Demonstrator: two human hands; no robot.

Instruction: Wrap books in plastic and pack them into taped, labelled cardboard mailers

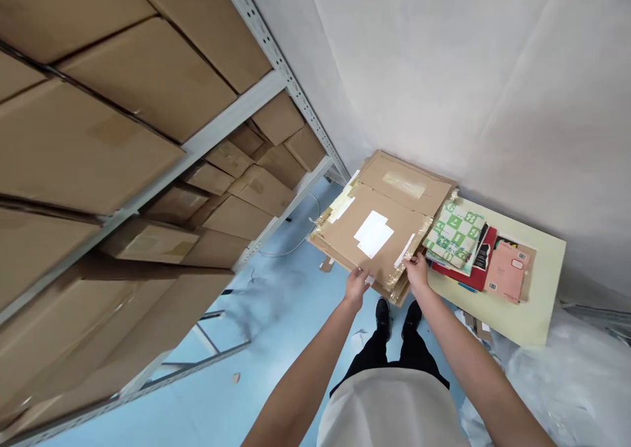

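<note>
A stack of flattened brown cardboard boxes (389,204), taped at the edges and bearing white labels, leans out over the blue floor from a pale yellow table (537,302). My left hand (355,286) grips the stack's near edge from below. My right hand (417,267) holds the same edge a little to the right, next to a strip of white tape. Both arms stretch forward over my black shoes.
Metal shelving (231,115) packed with brown cartons fills the left side. Flat packaging lies on the table: a green-and-white checked box (454,235), a red one (480,269), a pink one (507,269). Crumpled clear plastic (566,381) lies at the right. A white wall stands behind.
</note>
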